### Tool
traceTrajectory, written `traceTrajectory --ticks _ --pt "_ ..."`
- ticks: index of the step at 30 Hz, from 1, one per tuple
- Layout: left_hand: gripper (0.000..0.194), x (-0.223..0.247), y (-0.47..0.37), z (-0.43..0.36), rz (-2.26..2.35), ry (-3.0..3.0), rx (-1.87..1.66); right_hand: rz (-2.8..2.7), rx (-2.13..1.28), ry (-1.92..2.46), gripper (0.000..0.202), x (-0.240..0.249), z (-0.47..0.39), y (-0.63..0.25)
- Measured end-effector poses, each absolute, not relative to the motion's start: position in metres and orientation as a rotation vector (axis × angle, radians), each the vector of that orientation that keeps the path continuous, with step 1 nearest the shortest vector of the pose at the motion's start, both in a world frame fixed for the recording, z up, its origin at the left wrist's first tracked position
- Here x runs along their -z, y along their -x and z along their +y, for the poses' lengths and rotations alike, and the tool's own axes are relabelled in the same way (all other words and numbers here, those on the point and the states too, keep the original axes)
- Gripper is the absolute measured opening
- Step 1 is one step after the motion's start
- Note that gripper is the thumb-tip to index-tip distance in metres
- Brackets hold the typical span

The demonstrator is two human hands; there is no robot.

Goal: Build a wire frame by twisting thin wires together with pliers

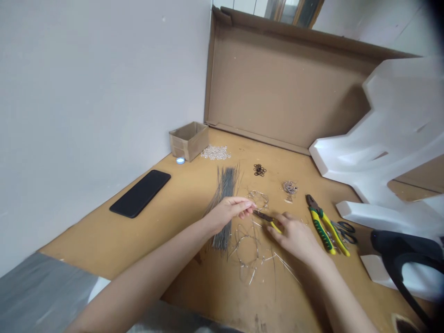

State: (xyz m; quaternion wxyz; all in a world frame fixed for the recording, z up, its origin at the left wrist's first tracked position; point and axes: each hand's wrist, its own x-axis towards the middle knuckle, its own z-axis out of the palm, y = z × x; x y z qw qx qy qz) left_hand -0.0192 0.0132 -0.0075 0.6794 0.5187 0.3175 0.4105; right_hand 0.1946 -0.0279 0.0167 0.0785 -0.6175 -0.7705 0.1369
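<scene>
My left hand point(231, 212) pinches a thin wire piece at its fingertips, above the right edge of a bundle of grey wires point(227, 185). From the right, my right hand point(290, 231) holds small yellow-handled pliers point(264, 216), whose dark jaws meet the wire at my left fingertips. A bent wire ring point(262, 199) lies just behind the jaws. Nearer the front, a larger wire loop point(247, 249) rests on the table among loose wire pieces. What exactly the jaws grip is too small to tell.
A small cardboard box point(190, 141), clear beads point(215, 152) and a black phone point(140, 193) are at the left. Black rings point(259, 170) and a small wire heap point(289, 187) lie behind my hands. Larger pliers point(326, 225), scissors point(346, 230) and white foam point(391, 138) stand right.
</scene>
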Motion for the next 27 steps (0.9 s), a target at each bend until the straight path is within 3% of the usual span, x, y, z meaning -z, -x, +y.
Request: traceTrajectory --ticks 3,6,9,13,15,27 --pt "0.026 0.002 0.020 0.010 0.693 -1.271 -0.853 -2.357 -0.177 1.883 0.037 0.004 -0.023 -0.198" --pt "0.027 -0.003 0.021 0.006 0.713 -1.427 -0.795 -2.301 -0.223 1.785 0.041 0.007 -0.021 -0.198" --pt "0.027 -0.004 0.020 0.002 0.755 -1.565 -0.773 -2.062 -0.519 1.573 0.036 -0.005 -0.025 -0.192" --pt "0.026 -0.002 0.017 -0.002 0.768 -1.704 -0.819 -1.741 -1.230 1.380 0.034 -0.015 -0.032 -0.176" --pt "0.026 0.000 0.016 -0.002 0.738 -1.722 -0.819 -1.657 -1.333 1.346 0.031 -0.013 -0.034 -0.170" --pt "0.020 0.002 0.015 0.006 0.812 -1.307 -0.883 -1.345 -1.304 1.253 0.023 -0.009 -0.031 -0.175"
